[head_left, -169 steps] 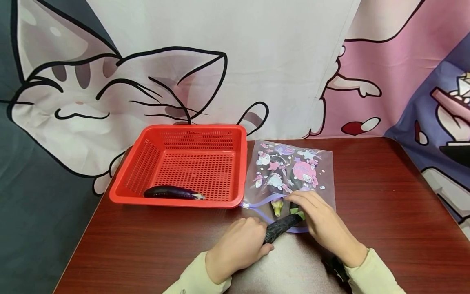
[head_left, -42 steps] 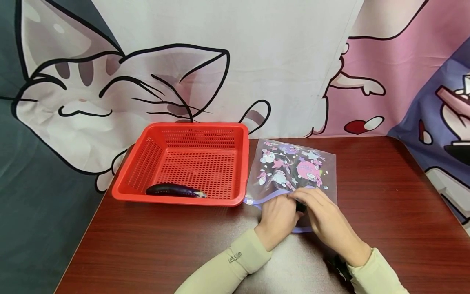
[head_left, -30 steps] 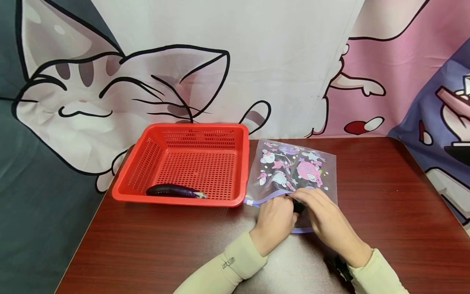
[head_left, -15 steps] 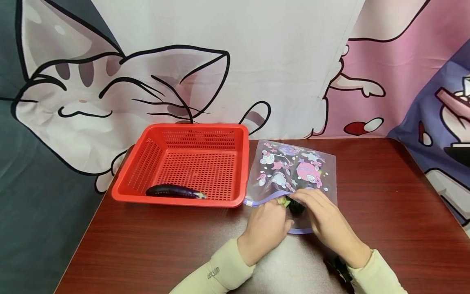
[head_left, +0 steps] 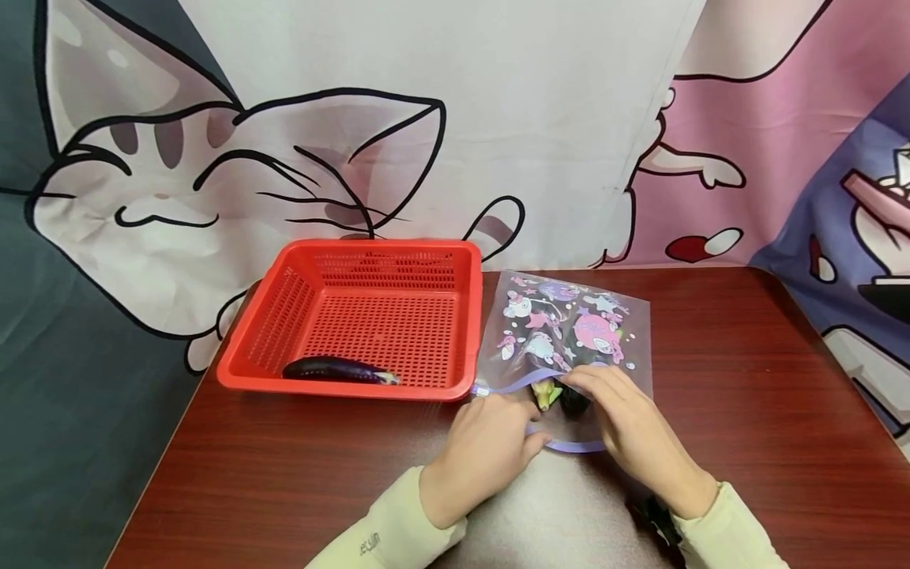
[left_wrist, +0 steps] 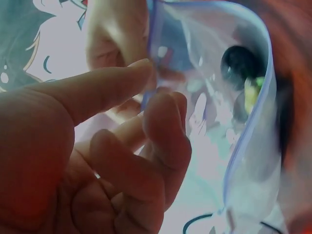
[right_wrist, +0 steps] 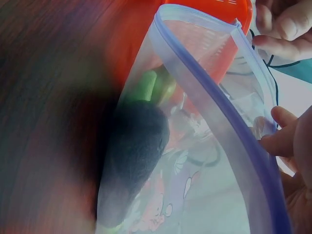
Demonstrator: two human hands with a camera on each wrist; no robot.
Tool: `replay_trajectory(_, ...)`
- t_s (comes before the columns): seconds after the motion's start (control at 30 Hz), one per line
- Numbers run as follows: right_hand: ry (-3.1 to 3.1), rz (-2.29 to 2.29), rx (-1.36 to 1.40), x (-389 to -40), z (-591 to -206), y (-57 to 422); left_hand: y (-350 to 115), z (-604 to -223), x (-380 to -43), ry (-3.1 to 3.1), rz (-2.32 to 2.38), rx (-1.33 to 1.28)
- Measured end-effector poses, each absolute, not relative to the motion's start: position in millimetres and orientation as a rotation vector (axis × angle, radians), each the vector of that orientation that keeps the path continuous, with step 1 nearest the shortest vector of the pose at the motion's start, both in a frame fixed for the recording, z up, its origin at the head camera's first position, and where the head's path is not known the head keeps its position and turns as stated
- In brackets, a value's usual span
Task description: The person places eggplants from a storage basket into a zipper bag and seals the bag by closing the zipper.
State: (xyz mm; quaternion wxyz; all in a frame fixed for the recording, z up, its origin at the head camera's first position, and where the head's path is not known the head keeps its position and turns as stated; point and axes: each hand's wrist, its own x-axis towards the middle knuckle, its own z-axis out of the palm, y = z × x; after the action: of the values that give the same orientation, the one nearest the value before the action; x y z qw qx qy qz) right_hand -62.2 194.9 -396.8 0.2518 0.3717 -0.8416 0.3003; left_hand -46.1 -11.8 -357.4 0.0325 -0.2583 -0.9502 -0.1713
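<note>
My left hand (head_left: pixel 490 442) hovers by the mouth of a clear zip bag (head_left: pixel 572 320) with purple trim and pink printed figures. Its fingers are loosely bent, with nothing between thumb and fingers (left_wrist: pixel 165 126). The right hand (head_left: pixel 633 427) pinches the bag's zip edge (right_wrist: pixel 234 117) and lifts it, so the mouth gapes. Inside show a yellow-green stem end (head_left: pixel 544 393) and the dark rounded end of a cucumber-like vegetable (head_left: pixel 573 401). From the right wrist its dark body (right_wrist: pixel 136 146) lies along the bag's lower side.
Left of the bag stands a red perforated basket (head_left: pixel 469 316), with one dark purple eggplant (head_left: pixel 337 369) along its near wall. Both rest on a reddish-brown wooden table (head_left: pixel 270 466). A printed cloth (head_left: pixel 554 118) hangs behind the table.
Earlier my left hand held the dark cucumber-like vegetable at the bag's mouth, then reached inside. Now it has drawn back left without it. My right hand stays at the bag's edge.
</note>
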Motion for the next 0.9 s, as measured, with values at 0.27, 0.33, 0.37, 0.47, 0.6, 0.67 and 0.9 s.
replay_trajectory(0.27, -2.270, 0.818, 1.018, -62.8, -395.5, 193.8, -47.4, -340.1, -59.9, -2.926, -0.583, -0.918)
replay_trajectory(0.33, -2.270, 0.816, 1.023, -62.9, -395.8, 193.9, -55.6, -336.2, -63.4, -2.922, -0.602, -0.928)
replay_trajectory(0.37, -2.269, 0.814, 1.024, -62.9, -395.9, 194.0, -59.2, -334.5, -64.8, -2.918, -0.611, -0.933)
replay_trajectory(0.47, -2.268, 0.807, 1.026, -63.1, -396.5, 194.3, -68.3, -330.2, -68.3, -2.912, -0.604, -0.926)
replay_trajectory(0.6, -2.262, 0.802, 1.025, -63.7, -397.3, 194.6, -76.9, -326.8, -72.6, -2.910, -0.578, -0.910)
replay_trajectory(0.67, -2.257, 0.801, 1.026, -64.0, -397.7, 194.7, -80.6, -325.3, -74.6, -2.904, -0.551, -0.905)
replay_trajectory(0.9, -2.267, 0.800, 1.027, -64.2, -398.3, 194.8, -94.8, -320.2, -83.7, -2.917, -0.493, -0.869)
